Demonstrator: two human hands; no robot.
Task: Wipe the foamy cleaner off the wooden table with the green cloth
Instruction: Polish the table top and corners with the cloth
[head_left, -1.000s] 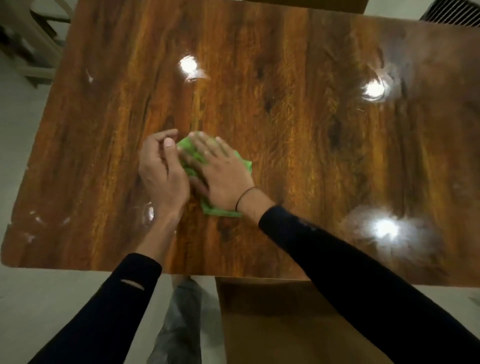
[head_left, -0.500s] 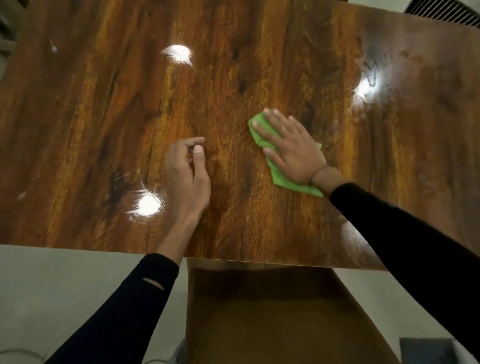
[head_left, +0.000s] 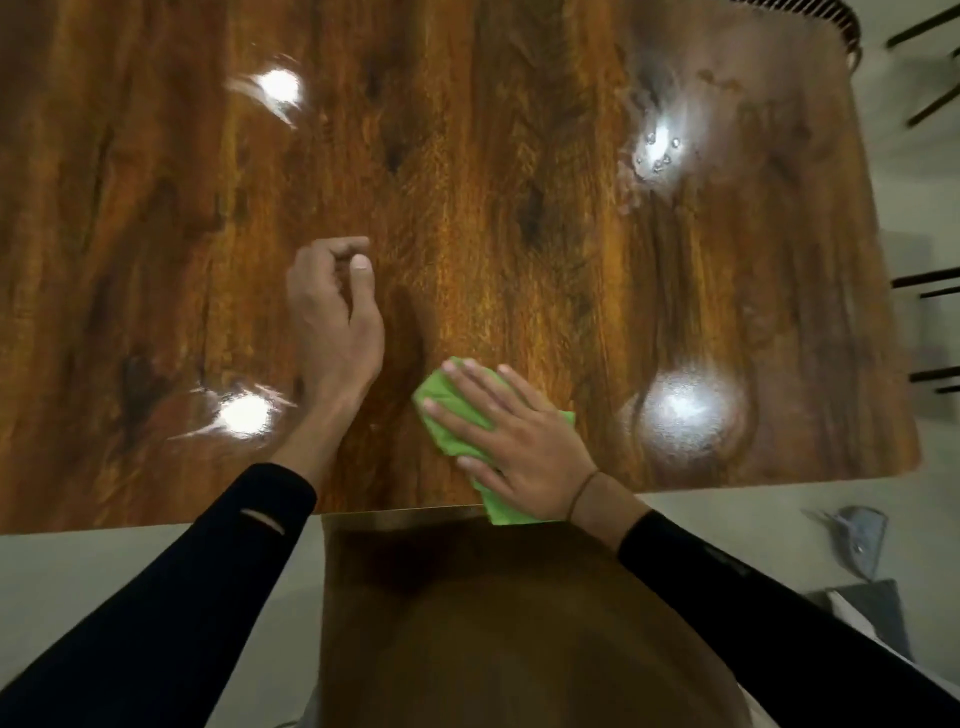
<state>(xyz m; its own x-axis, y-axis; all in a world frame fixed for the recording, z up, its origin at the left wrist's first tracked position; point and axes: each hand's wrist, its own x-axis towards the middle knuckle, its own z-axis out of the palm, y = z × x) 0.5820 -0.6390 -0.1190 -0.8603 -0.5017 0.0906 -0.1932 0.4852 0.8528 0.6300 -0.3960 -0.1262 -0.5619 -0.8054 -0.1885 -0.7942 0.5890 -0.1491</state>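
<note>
While seemingly flat on green cloth (head_left: 457, 415), right hand (head_left: 524, 447) near table (head_left: 519, 156) edge.

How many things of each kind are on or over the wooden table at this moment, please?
Hands: 2, the left hand with loosely curled fingers holding nothing, the right hand flat on the cloth
Green cloth: 1, near the front edge
Wooden table: 1
Patch of wet droplets: 1, far right
Total: 5
</note>
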